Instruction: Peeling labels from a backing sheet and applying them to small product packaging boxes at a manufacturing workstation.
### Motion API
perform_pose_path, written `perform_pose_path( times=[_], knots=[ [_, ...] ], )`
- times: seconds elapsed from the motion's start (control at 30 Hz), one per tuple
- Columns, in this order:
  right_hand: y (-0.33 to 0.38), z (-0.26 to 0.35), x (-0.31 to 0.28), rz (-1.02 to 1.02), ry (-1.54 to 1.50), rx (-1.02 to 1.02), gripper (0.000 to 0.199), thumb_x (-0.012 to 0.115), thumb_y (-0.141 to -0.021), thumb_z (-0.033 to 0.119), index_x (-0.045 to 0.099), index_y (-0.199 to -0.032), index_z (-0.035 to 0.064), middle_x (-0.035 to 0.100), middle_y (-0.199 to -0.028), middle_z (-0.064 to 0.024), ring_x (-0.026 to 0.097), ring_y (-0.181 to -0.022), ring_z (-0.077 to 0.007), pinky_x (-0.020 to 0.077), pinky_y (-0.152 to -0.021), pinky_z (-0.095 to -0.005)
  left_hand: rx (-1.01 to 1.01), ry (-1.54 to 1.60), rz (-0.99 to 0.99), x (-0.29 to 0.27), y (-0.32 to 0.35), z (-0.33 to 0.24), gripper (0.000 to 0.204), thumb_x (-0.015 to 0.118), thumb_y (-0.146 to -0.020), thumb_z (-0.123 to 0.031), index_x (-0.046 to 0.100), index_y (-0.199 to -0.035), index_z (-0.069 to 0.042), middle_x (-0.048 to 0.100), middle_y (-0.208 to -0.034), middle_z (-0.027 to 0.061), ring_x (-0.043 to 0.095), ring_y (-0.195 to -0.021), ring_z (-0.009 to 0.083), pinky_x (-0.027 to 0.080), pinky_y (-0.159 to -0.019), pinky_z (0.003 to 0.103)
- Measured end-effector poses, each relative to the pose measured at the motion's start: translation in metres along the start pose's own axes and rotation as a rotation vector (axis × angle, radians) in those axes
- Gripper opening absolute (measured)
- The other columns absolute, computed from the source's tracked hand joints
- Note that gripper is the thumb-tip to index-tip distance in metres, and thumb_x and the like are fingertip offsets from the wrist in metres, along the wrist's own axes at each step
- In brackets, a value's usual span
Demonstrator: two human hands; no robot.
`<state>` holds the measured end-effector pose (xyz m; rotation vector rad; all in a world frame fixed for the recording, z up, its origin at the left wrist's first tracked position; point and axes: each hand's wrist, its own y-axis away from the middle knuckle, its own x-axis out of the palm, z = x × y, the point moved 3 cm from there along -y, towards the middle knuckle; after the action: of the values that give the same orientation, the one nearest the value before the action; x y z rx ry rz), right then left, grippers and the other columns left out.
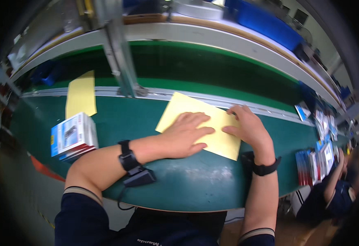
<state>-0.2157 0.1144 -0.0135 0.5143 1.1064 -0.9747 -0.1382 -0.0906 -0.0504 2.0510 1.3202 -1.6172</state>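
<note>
A yellow sheet of paper (224,145) lies at a slant on the green table in front of me. My left hand (183,135) rests flat on its left part with the fingers spread. At the sheet's right end is my right hand (251,128), its fingers curved and its thumb held apart from them. Those fingertips touch or hover just over the paper; I cannot tell which. Nothing is gripped in either hand. Both wrists wear black straps, and a small black device (140,178) hangs at the left one.
Left of me, a stack of small printed boxes (75,135) stands before another yellow sheet (81,96). More boxes (314,164) stand at the right table edge, near another person (331,197). A metal post (120,53) and a raised shelf (212,30) holding a blue bin (267,24) bound the back.
</note>
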Motion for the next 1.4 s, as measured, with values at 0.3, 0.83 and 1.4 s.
perform_pose_path(
  times=[0.3,0.83,1.4],
  knots=[
    [0.001,0.009,-0.006,0.026,0.035,0.103,0.048,0.083,-0.070,0.026,0.063,-0.110,0.0066,0.059,-0.105,-0.0138,0.062,-0.095,-0.0344,0.0499,-0.082,-0.0398,-0.019,-0.006,0.066,-0.003,-0.002,0.000,0.045,0.064,-0.089,-0.024,0.056,-0.131,-0.011,0.041,-0.144,0.0190,0.035,-0.136,0.0391,0.028,-0.112,0.050],
    [-0.002,-0.011,0.003,-0.017,0.000,0.018,0.054,0.088,-0.060,0.029,0.065,-0.101,0.0019,0.065,-0.102,-0.0180,0.062,-0.099,-0.0362,0.0506,-0.085,-0.0415,-0.039,-0.014,0.068,-0.010,-0.008,-0.011,0.046,0.069,-0.081,-0.012,0.058,-0.125,-0.007,0.042,-0.144,0.0200,0.035,-0.137,0.0402,0.029,-0.113,0.047],
    [0.003,-0.016,-0.008,0.030,-0.083,0.100,0.036,0.077,-0.076,0.022,0.064,-0.104,0.0021,0.069,-0.096,-0.0188,0.066,-0.091,-0.0365,0.0507,-0.079,-0.0411,0.028,0.038,-0.030,0.003,-0.003,-0.006,0.044,0.069,-0.085,-0.022,0.058,-0.126,-0.008,0.046,-0.138,0.0226,0.039,-0.132,0.0410,0.032,-0.109,0.050]
  ],
)
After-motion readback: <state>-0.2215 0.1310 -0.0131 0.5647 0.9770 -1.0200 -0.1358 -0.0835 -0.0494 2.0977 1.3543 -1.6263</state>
